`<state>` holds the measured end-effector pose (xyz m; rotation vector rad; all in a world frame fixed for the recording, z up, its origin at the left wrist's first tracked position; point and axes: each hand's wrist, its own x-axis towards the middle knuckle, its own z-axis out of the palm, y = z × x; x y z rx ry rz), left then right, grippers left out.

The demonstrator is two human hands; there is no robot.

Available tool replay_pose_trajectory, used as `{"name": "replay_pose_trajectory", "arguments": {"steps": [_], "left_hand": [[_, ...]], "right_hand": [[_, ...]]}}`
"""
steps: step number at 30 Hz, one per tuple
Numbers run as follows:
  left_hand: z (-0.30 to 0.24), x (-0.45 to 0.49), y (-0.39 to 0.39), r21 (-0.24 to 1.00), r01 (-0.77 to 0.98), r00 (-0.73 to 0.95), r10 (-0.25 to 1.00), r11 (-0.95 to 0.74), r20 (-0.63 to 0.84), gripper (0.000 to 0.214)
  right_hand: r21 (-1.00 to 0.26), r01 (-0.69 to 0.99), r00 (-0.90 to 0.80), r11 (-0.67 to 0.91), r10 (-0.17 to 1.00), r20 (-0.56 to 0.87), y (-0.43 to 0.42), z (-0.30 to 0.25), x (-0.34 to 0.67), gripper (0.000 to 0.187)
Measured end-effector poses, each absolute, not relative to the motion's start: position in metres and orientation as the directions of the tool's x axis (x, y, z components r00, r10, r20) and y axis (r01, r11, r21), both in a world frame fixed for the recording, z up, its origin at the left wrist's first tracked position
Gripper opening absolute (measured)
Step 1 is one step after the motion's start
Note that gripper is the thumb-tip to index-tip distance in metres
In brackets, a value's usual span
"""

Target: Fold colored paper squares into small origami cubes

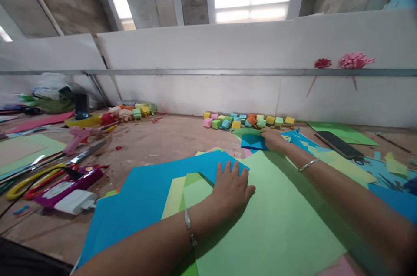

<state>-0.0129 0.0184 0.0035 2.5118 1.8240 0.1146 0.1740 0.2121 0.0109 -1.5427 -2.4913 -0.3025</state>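
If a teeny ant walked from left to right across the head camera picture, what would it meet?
Pink plastic glue gun, heap of small multicoloured blocks, bare left hand, bare right hand, flat black rectangular phone, thin brown stick.

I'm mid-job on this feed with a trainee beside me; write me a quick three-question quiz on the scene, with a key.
1. What lies directly under the left hand?
2. True or false: the pink glue gun lies at the picture's right edge.
3. How many flower shapes show at the metal rail?

Key:
1. Coloured sheets: the fingers lie over a blue sheet, with a pale green sheet under the palm.
2. False; it lies on the picture's left.
3. Two: a red flower and a larger pink flower.
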Motion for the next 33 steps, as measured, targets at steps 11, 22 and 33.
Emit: {"name": "replay_pose_trajectory", "arguments": {"steps": [11,22,33], "left_hand": [[-0.004,-0.016,0.024,0.208,0.911,0.325,0.931,-0.356,0.169,0.04],[-0.003,-0.026,0.035,0.581,0.698,0.174,0.886,-0.419,0.429,0.03],[-0.01,-0.024,0.039,0.811,0.417,0.095,0.908,-0.41,0.409,0.046]], "right_hand": [[-0.16,0.877,-0.209,0.454,0.659,0.723,0.16,0.046,0.217,0.025],[-0.38,0.695,-0.326,0.61,0.739,0.59,0.041,0.002,0.25,0.029],[-0.652,0.616,-0.265,0.442,0.896,0.356,0.024,-0.006,0.239,0.074]]}}
